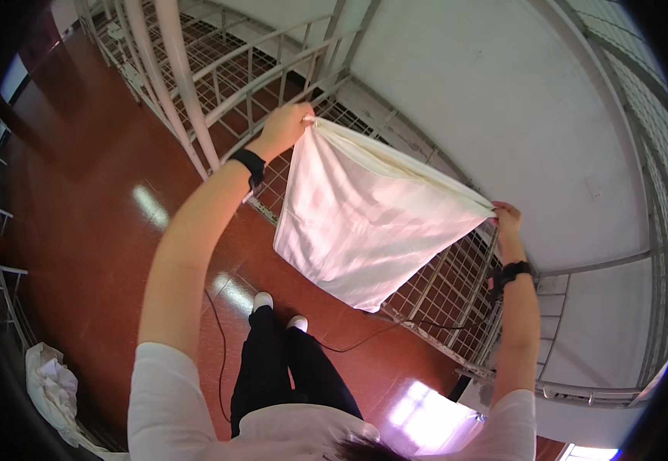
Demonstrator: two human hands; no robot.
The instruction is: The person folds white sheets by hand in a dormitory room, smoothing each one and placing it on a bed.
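Observation:
A white cloth with faint stripes, likely a pillowcase [368,213], hangs stretched out before me by its upper corners. My left hand [288,127] grips the upper left corner, its fingers closed on the fabric. At the other end of the top edge, my right hand [507,218] pinches the upper right corner. Between the hands the top edge runs slightly slack, with a fold along it. The lower part of the cloth hangs free above a metal wire-mesh bed base [449,294]. A dark band circles each wrist.
Pale metal bed posts [175,86] and a curved bed rail [270,75] stand to the left of the mesh. A white wall [501,115] lies behind. A black cable [363,343] crosses the reddish floor [92,230]. Crumpled white fabric [52,380] lies at lower left.

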